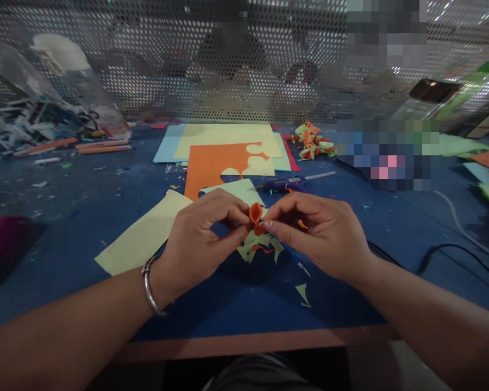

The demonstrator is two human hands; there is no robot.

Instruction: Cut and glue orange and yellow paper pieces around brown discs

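Observation:
Between my two hands is a small folded orange paper piece (pixel 256 213), curled like a petal. My left hand (pixel 206 228) pinches its left side with thumb and forefinger. From the right, my right hand (pixel 320 228) grips it the same way, fingertips close to the other hand's. Beneath them lie pale green paper scraps (pixel 252 247) with orange bits among them. Just beyond, an orange sheet (pixel 206 163) with round cut-outs rests on other coloured sheets. A blue glue gun (pixel 283 183) lies behind my right hand.
A pale yellow sheet (pixel 146 236) lies left of my hands. Folded orange and green paper flowers (pixel 309 142) sit at the back. A perforated metal panel (pixel 244 70) closes off the far side. Black cable (pixel 444 247) runs along the right. Bottles (pixel 85 87) and glue sticks (pixel 104 146) are at left.

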